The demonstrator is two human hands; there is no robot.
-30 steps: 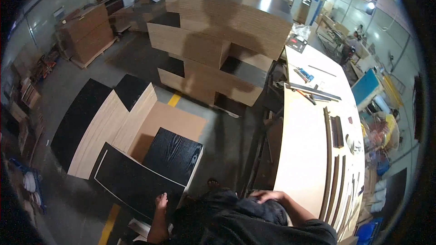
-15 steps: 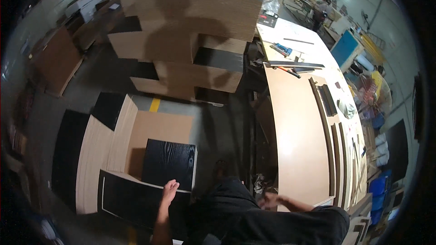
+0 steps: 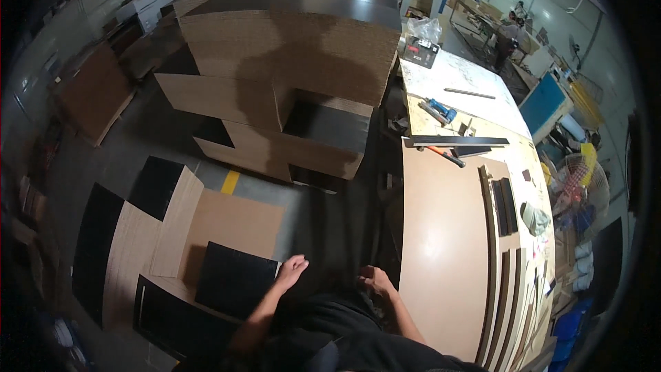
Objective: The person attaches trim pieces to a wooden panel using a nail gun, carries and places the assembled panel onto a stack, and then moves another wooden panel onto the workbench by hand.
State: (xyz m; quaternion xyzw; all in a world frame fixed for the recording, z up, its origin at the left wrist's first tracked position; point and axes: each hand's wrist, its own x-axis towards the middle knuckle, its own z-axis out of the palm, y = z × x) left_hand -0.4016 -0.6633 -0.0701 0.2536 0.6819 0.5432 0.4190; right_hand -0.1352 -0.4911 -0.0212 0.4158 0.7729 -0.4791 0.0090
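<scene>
My left hand point(image 3: 292, 271) hovers beside a black board point(image 3: 234, 279) on the stacked panels, its fingers curled closed and nothing showing in them. Across the dark gap, my right hand point(image 3: 376, 280) is also closed, near the table's left edge. Its curled fingers hide whatever may be inside. A large pale sheet point(image 3: 444, 234) lies on the worktable just right of that hand. Along the sheet's right side lie long dark-edged strips point(image 3: 493, 248). A hammer point(image 3: 444, 156) with an orange and black handle rests at its far end, by a dark bar point(image 3: 460, 141).
Tall stacked wood panels point(image 3: 289, 48) stand ahead. Lower left are more pale-edged panels point(image 3: 131, 255) with black faces. On the table are a blue tool point(image 3: 439, 111), a black case point(image 3: 421, 52) and a cloth point(image 3: 534, 219). A fan point(image 3: 577, 186) and a distant person point(image 3: 508, 41) are right.
My right hand has come in from the table side toward the middle. My left hand has moved right and slightly up. The view has shifted, so the table and panels sit lower.
</scene>
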